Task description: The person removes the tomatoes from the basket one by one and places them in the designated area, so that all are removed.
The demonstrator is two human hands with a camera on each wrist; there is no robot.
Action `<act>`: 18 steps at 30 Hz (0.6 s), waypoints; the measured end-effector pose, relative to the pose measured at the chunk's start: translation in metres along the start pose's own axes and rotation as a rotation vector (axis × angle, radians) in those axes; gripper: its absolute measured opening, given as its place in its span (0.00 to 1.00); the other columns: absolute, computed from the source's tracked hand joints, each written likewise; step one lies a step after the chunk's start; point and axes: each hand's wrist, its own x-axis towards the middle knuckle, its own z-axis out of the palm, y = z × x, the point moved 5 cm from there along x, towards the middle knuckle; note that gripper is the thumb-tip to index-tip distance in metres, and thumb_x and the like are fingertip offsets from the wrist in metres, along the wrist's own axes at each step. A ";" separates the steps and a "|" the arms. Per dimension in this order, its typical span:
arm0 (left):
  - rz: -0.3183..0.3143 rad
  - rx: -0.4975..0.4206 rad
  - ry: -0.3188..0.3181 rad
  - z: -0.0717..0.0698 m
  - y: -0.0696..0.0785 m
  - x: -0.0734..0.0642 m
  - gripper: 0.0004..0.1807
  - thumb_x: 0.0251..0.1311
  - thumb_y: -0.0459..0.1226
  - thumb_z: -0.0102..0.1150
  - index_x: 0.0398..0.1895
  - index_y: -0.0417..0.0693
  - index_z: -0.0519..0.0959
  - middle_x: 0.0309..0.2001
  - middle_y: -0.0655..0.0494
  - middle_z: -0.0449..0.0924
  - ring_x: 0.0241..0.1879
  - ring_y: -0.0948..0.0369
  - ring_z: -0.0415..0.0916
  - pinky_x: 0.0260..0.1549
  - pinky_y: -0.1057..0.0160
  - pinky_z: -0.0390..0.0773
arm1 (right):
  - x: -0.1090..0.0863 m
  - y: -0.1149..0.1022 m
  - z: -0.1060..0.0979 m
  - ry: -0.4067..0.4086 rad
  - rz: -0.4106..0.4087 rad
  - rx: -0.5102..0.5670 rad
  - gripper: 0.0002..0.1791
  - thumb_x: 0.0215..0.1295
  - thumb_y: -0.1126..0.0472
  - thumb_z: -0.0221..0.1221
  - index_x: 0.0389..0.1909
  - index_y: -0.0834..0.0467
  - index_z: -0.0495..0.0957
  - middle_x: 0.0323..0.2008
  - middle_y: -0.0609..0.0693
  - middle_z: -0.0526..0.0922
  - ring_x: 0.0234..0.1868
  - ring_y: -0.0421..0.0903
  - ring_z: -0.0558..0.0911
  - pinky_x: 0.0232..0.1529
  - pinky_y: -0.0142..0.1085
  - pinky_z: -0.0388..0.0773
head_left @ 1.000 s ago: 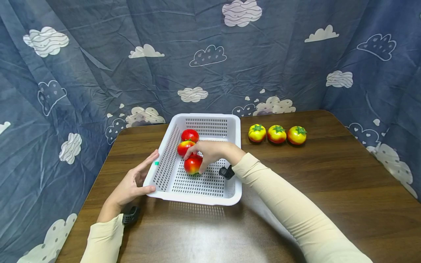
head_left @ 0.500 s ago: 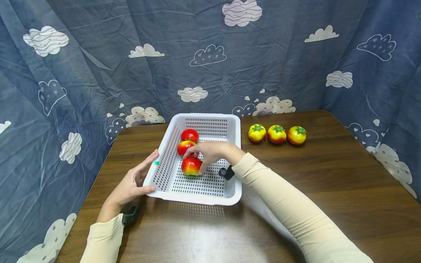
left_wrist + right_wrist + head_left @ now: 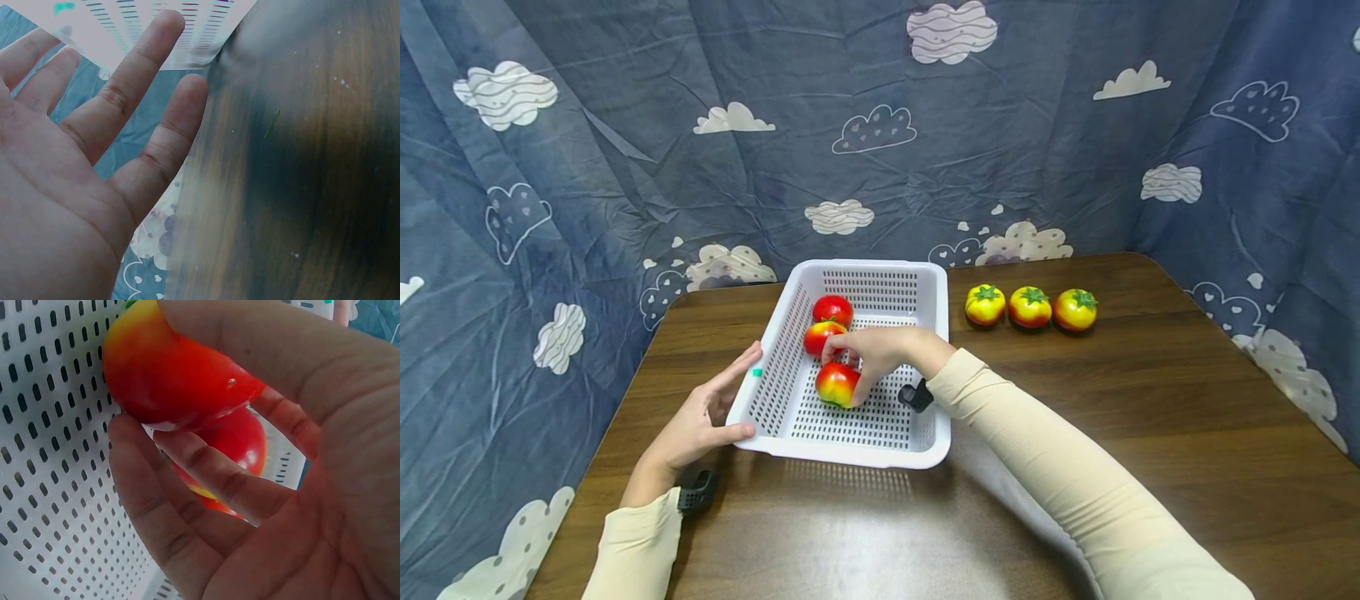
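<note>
My right hand [image 3: 883, 350] reaches into a white perforated basket [image 3: 838, 452] and holds a shiny red-and-yellow tomato [image 3: 837, 384] between thumb and fingers. In the right wrist view the thumb lies over this tomato [image 3: 169, 375] and the fingertips are at its underside, close to the basket's holed floor. Two more tomatoes sit beyond it along the basket's left side: a red-yellow tomato [image 3: 822, 337] and a redder tomato [image 3: 832, 311]. My left hand [image 3: 700, 417] rests at the basket's left rim, thumb at the near corner. Its fingers [image 3: 134, 78] look spread and nearly straight.
Right of the basket, three yellow-and-red tomatoes with green leaf tops [image 3: 1031, 307] stand in a row on the brown wooden table [image 3: 1150, 400]. A blue cloud-patterned cloth [image 3: 880, 192] hangs behind the table. A green mark [image 3: 757, 372] is on the basket's left rim.
The tomato in my right hand has turned and shifted slightly toward the basket's near side, showing more yellow. My left hand and the basket stay in place.
</note>
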 end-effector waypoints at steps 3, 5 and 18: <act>-0.002 -0.001 0.001 0.000 0.001 0.000 0.55 0.56 0.24 0.72 0.86 0.42 0.55 0.90 0.47 0.39 0.70 0.68 0.75 0.55 0.65 0.84 | 0.001 0.000 0.001 -0.006 0.007 0.008 0.35 0.59 0.58 0.79 0.65 0.46 0.73 0.59 0.55 0.82 0.61 0.53 0.79 0.63 0.44 0.78; -0.003 -0.001 0.001 0.001 0.002 0.000 0.55 0.55 0.24 0.72 0.87 0.42 0.55 0.90 0.47 0.39 0.70 0.68 0.75 0.55 0.65 0.84 | 0.001 0.001 0.001 -0.009 0.014 0.013 0.35 0.59 0.58 0.79 0.64 0.46 0.73 0.59 0.55 0.82 0.60 0.52 0.79 0.63 0.44 0.78; 0.002 0.000 0.001 0.001 0.002 0.000 0.55 0.56 0.24 0.73 0.86 0.41 0.55 0.90 0.45 0.39 0.72 0.69 0.73 0.56 0.65 0.84 | -0.004 -0.008 -0.002 0.051 -0.029 0.022 0.36 0.58 0.57 0.79 0.66 0.50 0.73 0.56 0.55 0.80 0.62 0.54 0.78 0.64 0.42 0.77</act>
